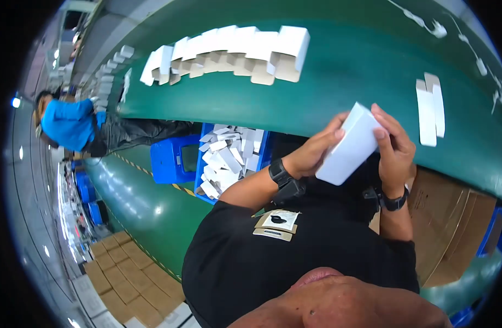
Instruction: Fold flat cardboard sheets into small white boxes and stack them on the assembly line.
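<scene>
A small white carton (349,146) is held tilted in front of my chest, its upper end pointing away to the right. My left hand (320,143) grips its left side, thumb on the near face. From the other side my right hand (394,143) holds it, fingers along the edge near the upper end. Past my hands, a row of open white cartons (229,49) stands on the green table (349,65), their flaps hanging loose. Flat white carton pieces (430,109) lie on the table to the right.
A blue crate (199,180) full of white cartons stands left of me, beside a blue stool (171,158). A person in blue (70,123) works farther left. White cables with plugs (438,28) lie at the far right. A large brown box (442,218) is at my right.
</scene>
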A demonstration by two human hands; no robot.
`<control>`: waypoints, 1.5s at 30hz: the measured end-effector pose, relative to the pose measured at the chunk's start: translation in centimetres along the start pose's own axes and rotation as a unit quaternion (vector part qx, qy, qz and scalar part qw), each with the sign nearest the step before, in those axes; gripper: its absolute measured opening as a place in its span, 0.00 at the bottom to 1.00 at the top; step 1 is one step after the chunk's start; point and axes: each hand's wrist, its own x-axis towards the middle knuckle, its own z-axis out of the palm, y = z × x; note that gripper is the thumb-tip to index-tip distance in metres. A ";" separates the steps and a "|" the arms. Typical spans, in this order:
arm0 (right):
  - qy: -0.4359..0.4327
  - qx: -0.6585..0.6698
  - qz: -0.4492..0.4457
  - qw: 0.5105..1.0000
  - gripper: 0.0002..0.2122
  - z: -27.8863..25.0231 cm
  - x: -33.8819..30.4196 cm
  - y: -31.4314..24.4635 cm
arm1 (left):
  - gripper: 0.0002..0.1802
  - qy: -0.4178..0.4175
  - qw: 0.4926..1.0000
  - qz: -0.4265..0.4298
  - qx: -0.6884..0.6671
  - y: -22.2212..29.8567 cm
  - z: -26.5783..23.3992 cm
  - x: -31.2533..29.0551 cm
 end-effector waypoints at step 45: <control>-0.036 -0.352 -0.220 0.909 0.14 -7.8 -0.7 -6.5 | 0.51 -0.020 0.978 0.007 0.208 -1.8 8.6 9.4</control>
